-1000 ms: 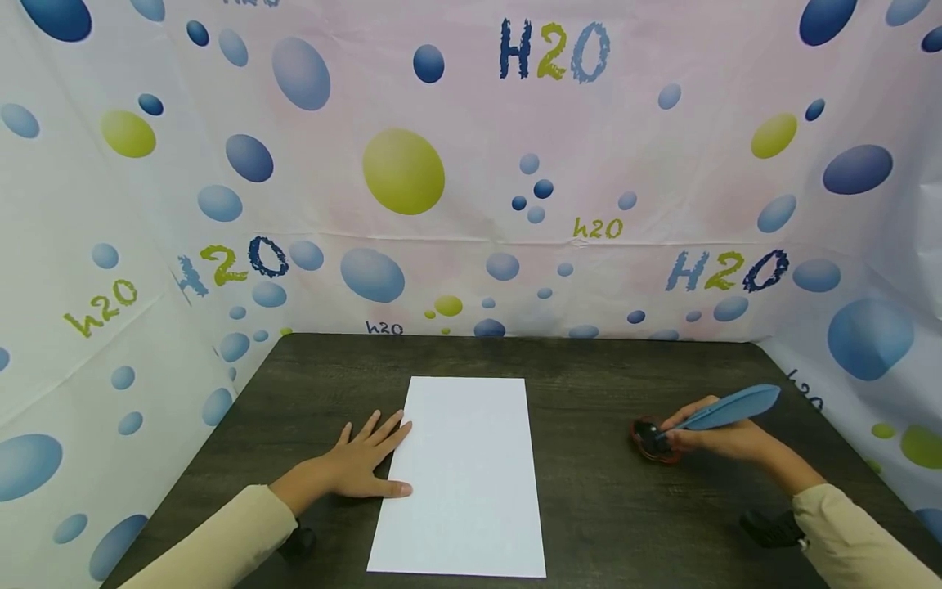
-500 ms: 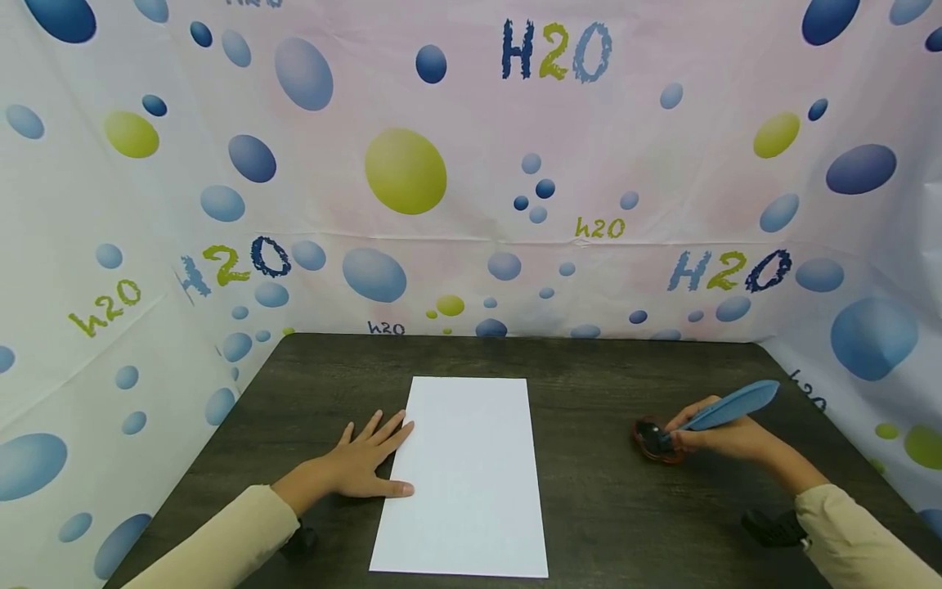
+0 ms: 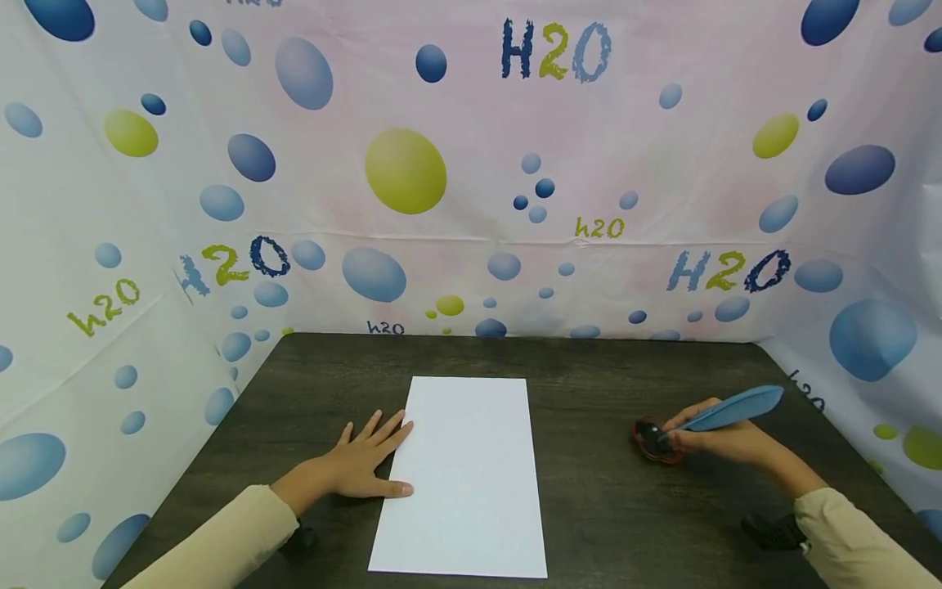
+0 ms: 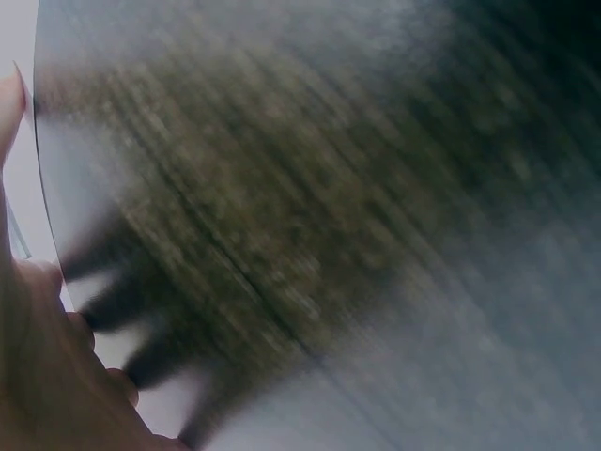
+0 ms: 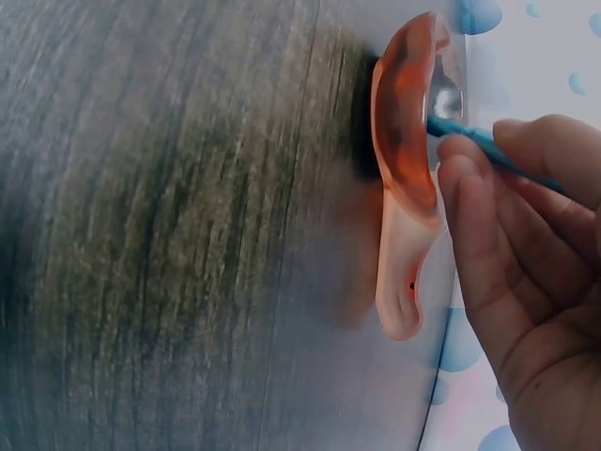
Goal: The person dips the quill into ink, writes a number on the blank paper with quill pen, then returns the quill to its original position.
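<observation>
The right hand [image 3: 724,442] is pinching a blue feather quill [image 3: 728,410] near its lower end, with the fingers [image 5: 488,244] curling round the thin blue shaft, and the plume is slanting up and to the right above the wrist. The quill's tip is dipping into a small reddish-orange dish [image 3: 653,440] that is sitting on the dark wood-grain worktop [image 3: 589,491], well to the right of the paper; in the right wrist view the dish [image 5: 406,178] is showing as a translucent orange rim with the shaft entering it just beside the fingertips. The left hand [image 3: 361,462] is lying flat on the worktop, palm down, with its fingers spread and straight and holding nothing; the fingertips and thumb are touching the left edge of a white sheet of paper [image 3: 467,474]. The sheet is lying lengthwise in the middle of the worktop, between the two hands. The left wrist view is blurred, showing only the edge of the hand [image 4: 38,357] over the dark surface. Both forearms are wearing cream sleeves [image 3: 221,540]. A backdrop [image 3: 471,164] printed with blue and green bubbles and "H2O" lettering is enclosing the worktop on three sides.
</observation>
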### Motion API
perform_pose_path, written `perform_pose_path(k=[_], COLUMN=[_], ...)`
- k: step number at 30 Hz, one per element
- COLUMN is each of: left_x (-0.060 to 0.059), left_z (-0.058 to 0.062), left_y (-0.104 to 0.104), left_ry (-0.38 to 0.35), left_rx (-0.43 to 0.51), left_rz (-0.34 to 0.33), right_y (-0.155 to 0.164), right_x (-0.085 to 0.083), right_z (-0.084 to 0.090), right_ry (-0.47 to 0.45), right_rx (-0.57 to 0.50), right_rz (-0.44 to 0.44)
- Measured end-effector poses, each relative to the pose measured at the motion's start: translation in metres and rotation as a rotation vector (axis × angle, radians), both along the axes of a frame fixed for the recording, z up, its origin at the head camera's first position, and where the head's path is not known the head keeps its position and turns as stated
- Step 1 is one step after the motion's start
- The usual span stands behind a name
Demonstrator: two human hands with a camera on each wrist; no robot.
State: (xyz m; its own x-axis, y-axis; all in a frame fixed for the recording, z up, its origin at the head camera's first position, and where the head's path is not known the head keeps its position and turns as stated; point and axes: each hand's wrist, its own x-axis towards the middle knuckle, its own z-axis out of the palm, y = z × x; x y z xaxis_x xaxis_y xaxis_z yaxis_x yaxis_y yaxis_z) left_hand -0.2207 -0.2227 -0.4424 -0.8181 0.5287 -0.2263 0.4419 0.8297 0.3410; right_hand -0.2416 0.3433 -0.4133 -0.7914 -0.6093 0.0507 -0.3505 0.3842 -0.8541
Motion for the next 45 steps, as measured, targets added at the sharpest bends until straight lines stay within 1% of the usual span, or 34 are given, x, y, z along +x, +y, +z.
perform_pose_path(k=[5,8,14,16,20,24,27,30,34,37,40,45], left_x=[0.001,0.001,0.001,0.001,0.001,0.0,0.0,0.0,-0.001,-0.001,-0.001,0.0], left_z=[0.003,0.005,0.005,0.005,0.005,0.004,0.005,0.004,0.002,0.001,0.001,0.002], left_y=[0.001,0.002,0.002,0.002,0.002,0.001,0.001,0.001,0.0,0.0,0.0,0.002], left_ry=[0.005,0.011,0.011,0.009,0.008,0.011,0.01,0.01,0.01,0.004,-0.001,-0.002], left_rx=[-0.002,-0.01,-0.003,-0.003,-0.008,-0.008,-0.005,-0.007,-0.008,-0.005,0.001,-0.009], left_rz=[0.011,0.013,0.015,0.015,0.014,0.016,0.015,0.015,0.014,0.007,0.006,0.009], right_y=[0.0,0.0,0.004,0.004,-0.001,-0.012,-0.023,-0.034,-0.051,-0.064,-0.076,-0.094], right_x=[0.0,-0.001,0.0,0.001,0.005,0.008,0.008,0.005,0.002,-0.002,-0.008,-0.016], right_z=[0.0,-0.001,-0.004,-0.004,-0.001,0.005,0.008,0.008,0.01,0.01,0.01,0.007], right_ry=[0.02,0.015,-0.019,-0.016,-0.007,0.008,0.021,0.038,0.014,-0.035,-0.07,-0.071], right_rx=[0.004,0.007,-0.015,-0.029,-0.045,-0.027,-0.024,-0.043,-0.064,-0.11,-0.163,-0.171], right_rz=[-0.004,-0.003,-0.068,-0.088,-0.16,-0.281,-0.341,-0.352,-0.382,-0.393,-0.38,-0.369])
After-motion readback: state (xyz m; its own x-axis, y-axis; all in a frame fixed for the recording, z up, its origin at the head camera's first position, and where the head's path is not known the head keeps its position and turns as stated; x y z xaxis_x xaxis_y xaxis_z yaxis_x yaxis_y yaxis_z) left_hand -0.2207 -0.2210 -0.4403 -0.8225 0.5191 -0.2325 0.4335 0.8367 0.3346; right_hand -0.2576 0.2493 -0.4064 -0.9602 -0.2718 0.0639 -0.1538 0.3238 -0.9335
